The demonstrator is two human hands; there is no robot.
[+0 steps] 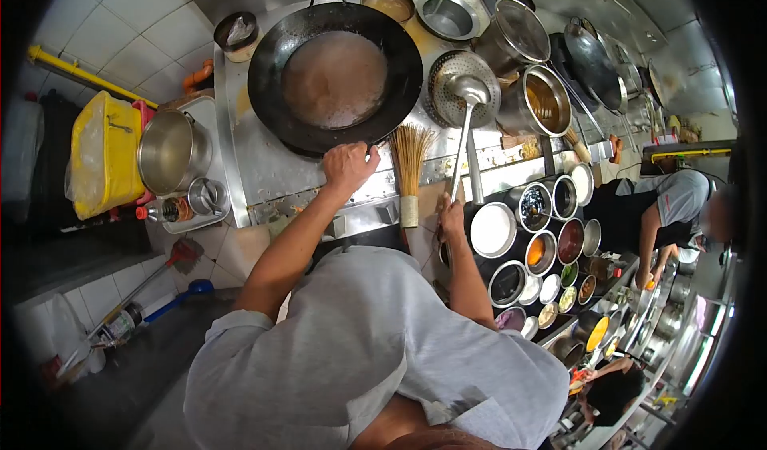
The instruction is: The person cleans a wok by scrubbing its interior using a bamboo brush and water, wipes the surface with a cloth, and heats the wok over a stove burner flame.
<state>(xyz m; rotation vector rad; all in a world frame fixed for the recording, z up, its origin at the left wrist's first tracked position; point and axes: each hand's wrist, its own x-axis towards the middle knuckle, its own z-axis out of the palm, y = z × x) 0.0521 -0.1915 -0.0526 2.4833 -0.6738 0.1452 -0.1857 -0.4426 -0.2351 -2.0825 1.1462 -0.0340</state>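
Steel worktop (272, 180) | wok (276, 70) on it, likely heavy; my left grip (349, 168) closed at its near side, best hold | ladle (470, 90) over strainer (441, 102), likely light, stiff; my right grip (452, 215) clamped round handle (460, 162)

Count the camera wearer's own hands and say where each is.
2: the left hand at the near edge of the black wok, the right hand holding the ladle.
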